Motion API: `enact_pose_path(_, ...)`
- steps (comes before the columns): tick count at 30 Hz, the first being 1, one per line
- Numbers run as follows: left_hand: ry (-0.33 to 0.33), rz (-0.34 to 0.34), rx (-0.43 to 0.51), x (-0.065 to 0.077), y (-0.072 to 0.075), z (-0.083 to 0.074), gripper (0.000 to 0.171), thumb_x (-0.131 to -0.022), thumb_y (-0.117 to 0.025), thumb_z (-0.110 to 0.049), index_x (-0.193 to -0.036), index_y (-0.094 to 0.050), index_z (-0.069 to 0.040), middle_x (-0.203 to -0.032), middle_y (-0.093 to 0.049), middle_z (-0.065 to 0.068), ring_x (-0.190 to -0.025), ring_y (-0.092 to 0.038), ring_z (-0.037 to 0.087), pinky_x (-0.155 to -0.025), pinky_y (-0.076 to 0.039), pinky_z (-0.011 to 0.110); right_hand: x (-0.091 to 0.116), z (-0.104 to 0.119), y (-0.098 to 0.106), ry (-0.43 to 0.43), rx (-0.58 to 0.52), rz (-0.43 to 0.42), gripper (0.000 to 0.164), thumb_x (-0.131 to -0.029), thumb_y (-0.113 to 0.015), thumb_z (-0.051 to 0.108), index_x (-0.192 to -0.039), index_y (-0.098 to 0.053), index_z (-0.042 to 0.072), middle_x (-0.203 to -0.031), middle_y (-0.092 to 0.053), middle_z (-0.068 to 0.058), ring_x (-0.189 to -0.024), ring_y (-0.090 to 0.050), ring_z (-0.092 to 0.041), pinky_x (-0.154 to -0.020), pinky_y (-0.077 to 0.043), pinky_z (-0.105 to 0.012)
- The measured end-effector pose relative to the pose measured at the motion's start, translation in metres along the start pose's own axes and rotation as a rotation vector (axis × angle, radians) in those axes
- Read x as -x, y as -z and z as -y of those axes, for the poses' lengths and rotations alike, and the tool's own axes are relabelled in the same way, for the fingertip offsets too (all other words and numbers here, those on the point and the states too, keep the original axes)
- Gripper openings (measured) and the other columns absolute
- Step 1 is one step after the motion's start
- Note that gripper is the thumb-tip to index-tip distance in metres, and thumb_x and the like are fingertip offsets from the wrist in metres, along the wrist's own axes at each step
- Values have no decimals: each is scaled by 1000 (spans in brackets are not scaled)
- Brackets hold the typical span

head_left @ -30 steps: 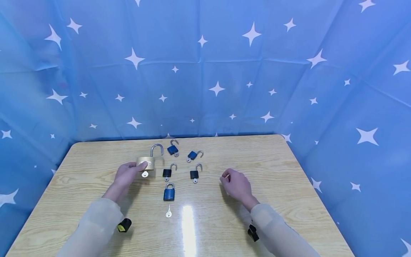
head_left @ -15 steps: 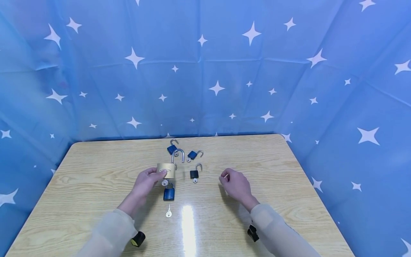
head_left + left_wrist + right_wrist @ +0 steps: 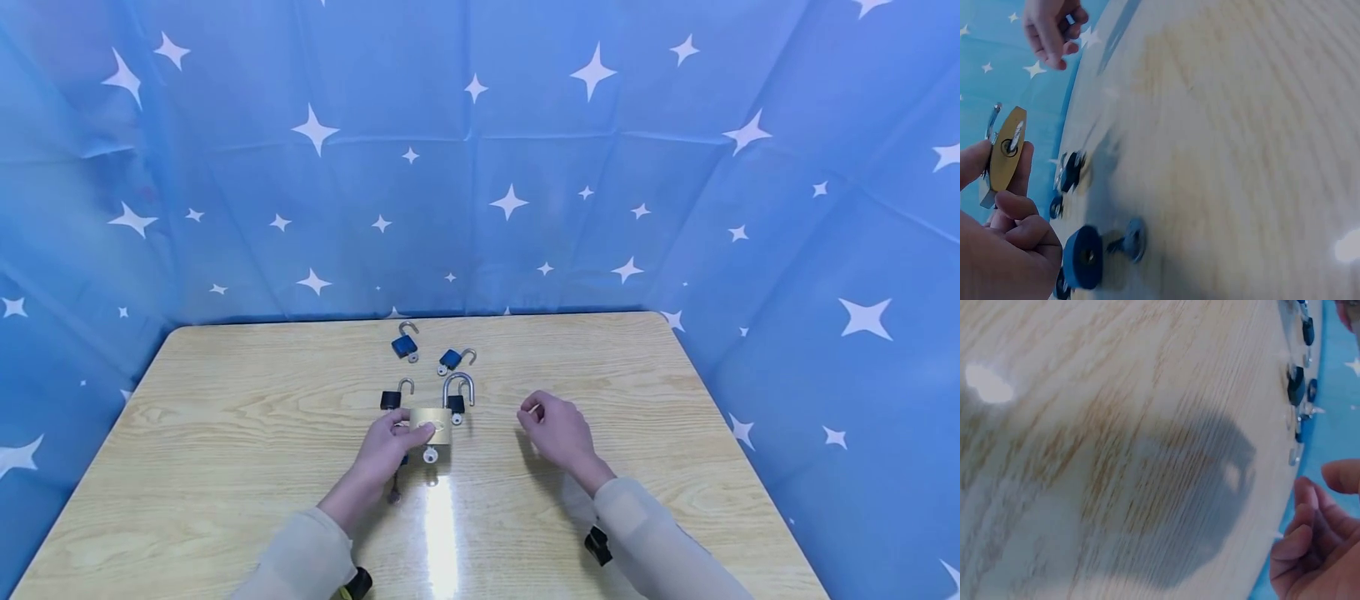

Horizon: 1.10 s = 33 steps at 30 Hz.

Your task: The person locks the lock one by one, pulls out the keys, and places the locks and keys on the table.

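My left hand [image 3: 384, 457] pinches a large brass padlock [image 3: 442, 426] by its body, thumb in front, fingers behind. Its steel shackle stands open and a key [image 3: 431, 455] sticks out of the bottom. In the left wrist view, a closed blue padlock [image 3: 1083, 257] lies on the table below that hand, with a loose key [image 3: 1135, 240] beside it. The left hand mostly hides both in the head view. My right hand [image 3: 558, 433] hovers over the table to the right, fingers loosely curled around nothing; the right wrist view also shows this hand [image 3: 1319, 553] holding nothing.
Two small black padlocks [image 3: 391, 400] with raised shackles lie near the brass one, which partly overlaps the right one [image 3: 456, 403]. Farther back are two unlocked blue padlocks [image 3: 404, 346] with keys in. A blue star-print curtain [image 3: 510, 250] borders the wooden table [image 3: 225, 400].
My left hand has carried the brass padlock rightward and somewhat nearer to me, passing in front of the left black padlock and the closed blue one. My right hand has stayed almost still.
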<state>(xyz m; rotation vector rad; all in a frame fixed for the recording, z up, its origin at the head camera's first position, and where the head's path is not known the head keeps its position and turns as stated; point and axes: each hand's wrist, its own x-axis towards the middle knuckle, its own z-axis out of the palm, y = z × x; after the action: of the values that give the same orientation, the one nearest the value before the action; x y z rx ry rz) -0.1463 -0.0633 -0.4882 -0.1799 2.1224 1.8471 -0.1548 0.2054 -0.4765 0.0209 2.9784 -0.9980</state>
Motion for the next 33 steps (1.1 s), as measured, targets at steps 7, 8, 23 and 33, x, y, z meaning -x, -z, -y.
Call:
enact_pose_path(7, -18, 88, 20, 3, -13, 3, 57, -87, -70, -31, -128, -48, 1, -104, -68, 13, -87, -63, 23, -78, -47, 41, -2, 5, 3, 44, -93, 16, 11, -91, -63, 23, -96, -66, 14, -79, -61, 3, -67, -52, -13, -62, -43, -32)
enact_pose_path(8, -21, 98, 23, 3, -14, 4, 56, -87, -70, -31, -128, -48, 1, -103, -68, 13, -85, -63, 23, -74, -47, 39, -3, 6, 3, 55, -123, 26, 11, -91, -63, 22, -97, -66, 13, -79, -61, 2, -67, -52, -14, -63, -43, -32)
enact_pose_path(23, -24, 174, 46, 2, -24, 9, 47, -86, -70, -32, -118, -55, -1, -96, -70, 10, -72, -60, 19, -54, -39, 26, -15, 21, 10, 185, -399, 108, 18, -92, -61, 6, -110, -63, 8, -93, -61, -7, -84, -54, -22, -71, -45, -35)
enact_pose_path(33, -3, 183, 59, 5, -25, 5, 57, -86, -70, -33, -128, -49, 0, -97, -70, 9, -67, -57, 21, -50, -37, 29, -21, 28, 11, 241, -339, 117, 29, -88, -66, 7, -116, -61, 12, -97, -62, -2, -84, -55, -18, -72, -46, -36)
